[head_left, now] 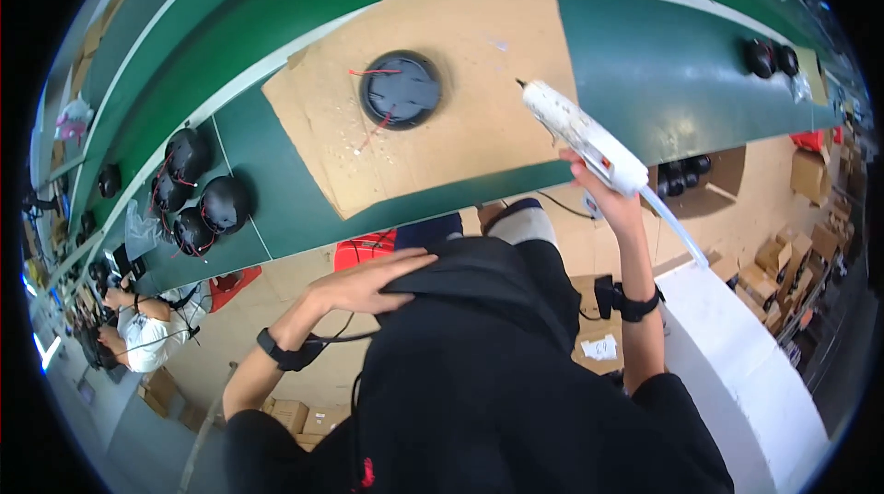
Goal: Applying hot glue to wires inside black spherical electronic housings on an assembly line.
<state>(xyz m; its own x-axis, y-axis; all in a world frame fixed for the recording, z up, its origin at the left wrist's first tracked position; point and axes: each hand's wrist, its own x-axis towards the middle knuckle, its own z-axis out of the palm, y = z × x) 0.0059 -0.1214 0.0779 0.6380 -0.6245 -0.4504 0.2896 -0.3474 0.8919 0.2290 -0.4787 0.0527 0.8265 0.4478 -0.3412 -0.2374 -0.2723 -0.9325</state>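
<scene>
My right hand is closed round the handle of a white hot glue gun. Its dark nozzle points up and left over the cardboard sheet, and a pale glue stick trails from its back end. On the sheet, left of the nozzle and apart from it, lies a round black housing with thin red wires at two places. My left hand rests against the front of my black shirt, fingers stretched out and holding nothing that shows.
Several round black housings with red wires stand left on the green worktable. More black parts sit at its far right. A white surface is beside my right arm. Another person works at the left.
</scene>
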